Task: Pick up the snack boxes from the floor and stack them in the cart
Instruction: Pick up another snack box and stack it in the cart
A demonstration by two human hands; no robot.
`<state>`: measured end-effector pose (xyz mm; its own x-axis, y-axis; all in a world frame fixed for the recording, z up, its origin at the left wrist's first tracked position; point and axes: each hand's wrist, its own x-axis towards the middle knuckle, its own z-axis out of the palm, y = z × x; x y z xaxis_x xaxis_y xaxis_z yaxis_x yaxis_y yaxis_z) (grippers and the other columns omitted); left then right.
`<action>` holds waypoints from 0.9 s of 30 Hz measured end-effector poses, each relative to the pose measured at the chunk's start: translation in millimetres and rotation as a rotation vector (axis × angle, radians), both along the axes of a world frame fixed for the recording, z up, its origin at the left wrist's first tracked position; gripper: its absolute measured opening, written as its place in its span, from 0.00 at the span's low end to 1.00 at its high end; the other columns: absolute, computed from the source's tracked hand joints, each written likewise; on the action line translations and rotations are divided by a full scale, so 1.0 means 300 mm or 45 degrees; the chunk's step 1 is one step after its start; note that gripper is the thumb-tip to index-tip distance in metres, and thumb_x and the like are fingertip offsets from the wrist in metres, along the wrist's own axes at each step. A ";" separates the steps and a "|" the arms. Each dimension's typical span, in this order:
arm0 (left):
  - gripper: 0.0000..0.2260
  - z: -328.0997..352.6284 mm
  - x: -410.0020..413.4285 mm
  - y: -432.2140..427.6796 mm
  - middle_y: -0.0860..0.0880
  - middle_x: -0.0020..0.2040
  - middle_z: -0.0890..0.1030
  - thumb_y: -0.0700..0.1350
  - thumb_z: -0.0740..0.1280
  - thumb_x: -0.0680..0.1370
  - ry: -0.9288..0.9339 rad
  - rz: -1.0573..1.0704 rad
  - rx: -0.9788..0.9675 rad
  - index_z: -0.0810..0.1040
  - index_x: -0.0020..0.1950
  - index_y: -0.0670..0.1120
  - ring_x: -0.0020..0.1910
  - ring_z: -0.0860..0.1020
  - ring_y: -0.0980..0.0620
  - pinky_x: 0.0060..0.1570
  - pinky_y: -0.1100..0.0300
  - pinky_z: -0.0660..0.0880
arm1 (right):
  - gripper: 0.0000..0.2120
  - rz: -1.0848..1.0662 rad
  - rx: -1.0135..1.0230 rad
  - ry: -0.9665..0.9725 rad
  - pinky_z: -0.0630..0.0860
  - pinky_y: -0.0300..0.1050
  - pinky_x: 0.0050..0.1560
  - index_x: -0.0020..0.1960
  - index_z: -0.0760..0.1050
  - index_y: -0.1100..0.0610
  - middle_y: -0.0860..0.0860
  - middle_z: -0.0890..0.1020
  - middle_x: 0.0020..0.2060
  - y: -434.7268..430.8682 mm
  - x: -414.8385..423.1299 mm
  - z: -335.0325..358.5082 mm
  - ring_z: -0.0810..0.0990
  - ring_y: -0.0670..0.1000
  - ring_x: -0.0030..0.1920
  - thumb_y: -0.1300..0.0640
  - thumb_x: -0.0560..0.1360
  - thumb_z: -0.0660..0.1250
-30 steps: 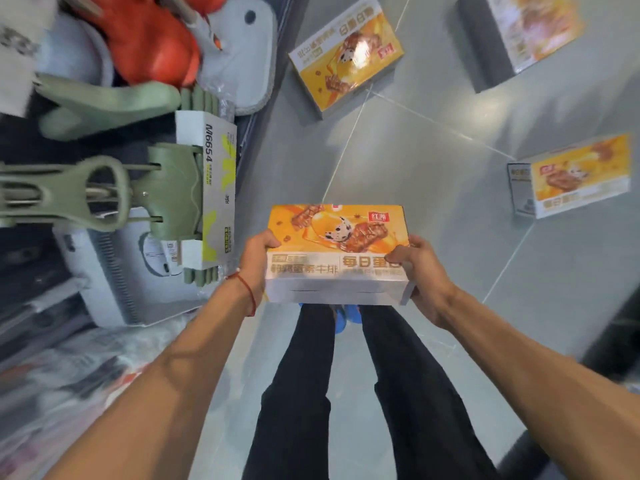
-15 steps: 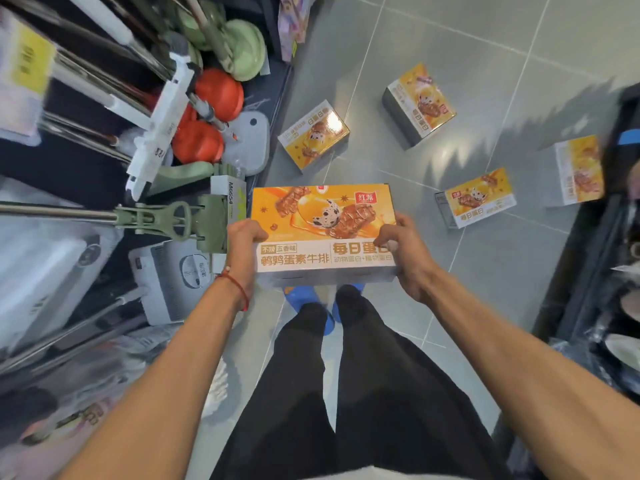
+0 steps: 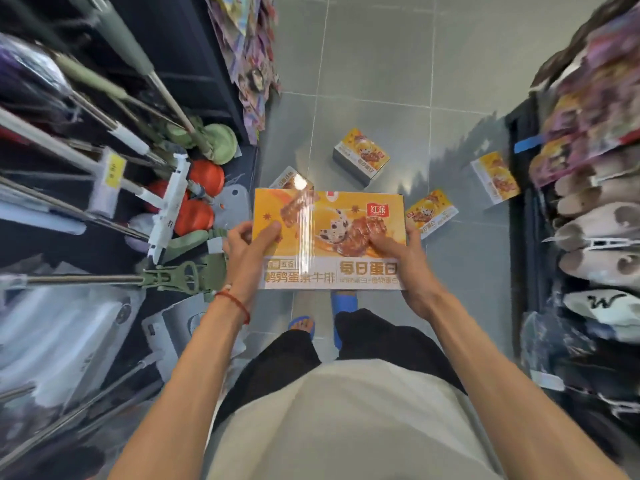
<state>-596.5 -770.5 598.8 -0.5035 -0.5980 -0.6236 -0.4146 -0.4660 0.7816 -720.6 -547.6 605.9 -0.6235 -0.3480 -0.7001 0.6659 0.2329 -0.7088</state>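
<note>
Currently, the left hand (image 3: 247, 242) grips the left edge of the held snack box (image 3: 329, 237). Its thumb lies over the printed top face, and the fingers are out of sight beneath. The right hand (image 3: 398, 251) grips the right edge in the same way, thumb on top and fingers hidden under the box. The box is carried level, printed side up, clear of the floor (image 3: 374, 81) and in front of the torso. Glare streaks cross its left half and wash out part of the print. A red cord (image 3: 233, 301) circles the left wrist.

Four more boxes lie on the floor beyond:
- The corner box (image 3: 289, 178) is mostly covered by the held box's far edge and a bright reflection.
- The near box (image 3: 431, 213) lies just past the right hand.
- The mid-aisle box (image 3: 362, 157) sits apart from the others.
- The far-right box (image 3: 495, 176) lies beside the base of the right shelf (image 3: 519, 237).

The blue sandals (image 3: 304, 323) are partly hidden by the box and trouser legs. The mop handles (image 3: 86, 278) at left and the goods at right are motion-blurred, and their labels are unreadable.
</note>
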 end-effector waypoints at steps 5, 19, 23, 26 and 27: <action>0.26 0.020 0.032 -0.033 0.41 0.61 0.77 0.63 0.81 0.64 0.068 -0.421 0.115 0.82 0.54 0.49 0.59 0.80 0.38 0.66 0.35 0.72 | 0.27 -0.262 -0.018 0.024 0.86 0.49 0.45 0.74 0.63 0.48 0.53 0.88 0.55 0.082 0.157 0.094 0.88 0.55 0.47 0.45 0.79 0.69; 0.41 0.222 0.097 0.424 0.41 0.58 0.85 0.69 0.73 0.67 0.043 -1.144 0.215 0.72 0.71 0.44 0.53 0.85 0.37 0.53 0.40 0.82 | 0.31 -1.048 -0.067 0.107 0.84 0.58 0.54 0.72 0.72 0.54 0.55 0.87 0.56 0.500 0.753 0.206 0.88 0.58 0.52 0.41 0.75 0.74; 0.39 0.237 0.165 0.647 0.42 0.57 0.85 0.70 0.71 0.68 0.039 -1.374 0.166 0.73 0.71 0.46 0.52 0.85 0.39 0.53 0.40 0.82 | 0.29 -1.256 -0.095 0.133 0.83 0.61 0.56 0.71 0.74 0.54 0.55 0.88 0.54 0.665 0.956 0.203 0.88 0.60 0.52 0.40 0.75 0.72; 0.36 0.259 0.243 0.843 0.40 0.58 0.85 0.65 0.70 0.71 0.056 -1.477 0.186 0.74 0.70 0.43 0.53 0.85 0.37 0.49 0.43 0.83 | 0.31 -1.414 -0.077 0.152 0.83 0.62 0.57 0.72 0.72 0.53 0.55 0.87 0.55 0.800 1.120 0.208 0.88 0.59 0.53 0.38 0.75 0.72; 0.35 0.262 0.275 0.910 0.38 0.58 0.84 0.63 0.70 0.72 0.063 -1.512 0.204 0.75 0.70 0.41 0.54 0.84 0.36 0.52 0.41 0.82 | 0.32 -1.455 -0.066 0.164 0.83 0.62 0.57 0.72 0.71 0.53 0.55 0.87 0.55 0.848 1.178 0.208 0.88 0.59 0.53 0.37 0.75 0.72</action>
<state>-513.8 -497.6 677.3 -0.7140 0.3389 -0.6127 -0.6225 0.0935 0.7770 -367.1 -293.3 668.5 -0.6592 0.4399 -0.6098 0.3916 -0.4914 -0.7779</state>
